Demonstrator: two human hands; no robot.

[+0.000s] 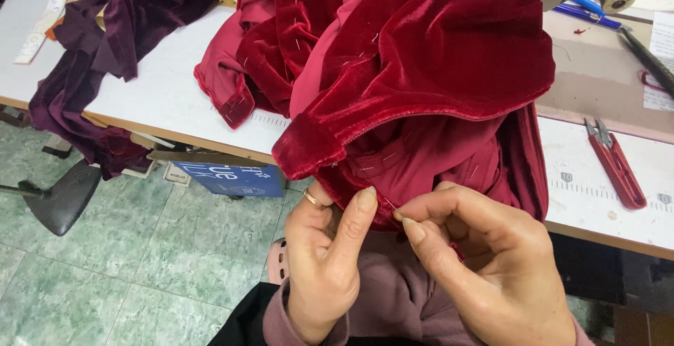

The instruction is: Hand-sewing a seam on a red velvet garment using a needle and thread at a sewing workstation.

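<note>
1. Between the fingertips of both hands, in the head view, the lower edge of a red velvet garment (435, 58) is held at the table's near edge; the rest of it is heaped on the table (168, 93) above the hands.
2. The left hand (324, 262) is closed on the hem, its thumb (361, 209) pressed flat on the cloth, a ring on one finger.
3. The right hand (484, 262) is drawn to a pinch, thumb and forefinger tips (411, 223) pressed together on something fine at the hem, just beside the left thumb; whether it is a pin or a needle cannot be told.
4. Many pins (382, 156) are seen set in the lining just above the fingers and along the folds further up, so much of the edge is judged pinned already.
5. No finished stitching can be made out; the hem under the fingers is judged the part in hand.
6. Well to the right of the fingers, red snips (618, 167) lie untouched; far to the left, purple velvet (112, 30) is draped over the table's edge.
</note>
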